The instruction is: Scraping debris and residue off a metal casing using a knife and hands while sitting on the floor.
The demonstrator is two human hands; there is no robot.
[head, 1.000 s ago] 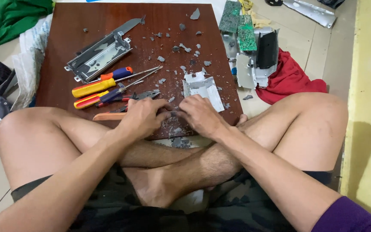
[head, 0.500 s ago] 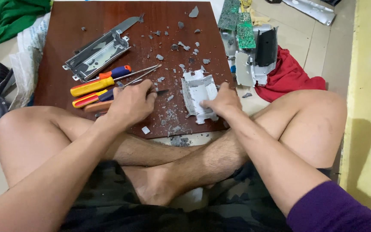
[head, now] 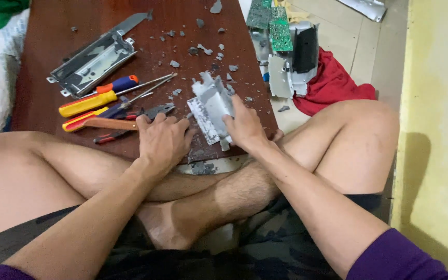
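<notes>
I sit cross-legged at a dark brown wooden board [head: 53, 31]. My right hand [head: 246, 128] grips the near right edge of a broken grey plastic casing piece [head: 211, 106] and presses it onto the board. My left hand [head: 164, 141] lies just left of it, fingers curled over the joint of a pair of pliers [head: 111, 124]. The pliers' orange and red handles stick out to the left. Their dark jaws [head: 159, 110] show above my knuckles.
Two screwdrivers [head: 97, 96] with yellow, orange and blue handles lie above the pliers. A grey metal bracket [head: 92, 62] sits at the far left. Grey plastic chips [head: 203, 50] litter the board. Green circuit boards [head: 271, 25], a black part and a red cloth [head: 333, 83] lie right.
The right hand drew the grey casing piece slightly nearer and left. The left hand shifted right along the pliers, toward the casing.
</notes>
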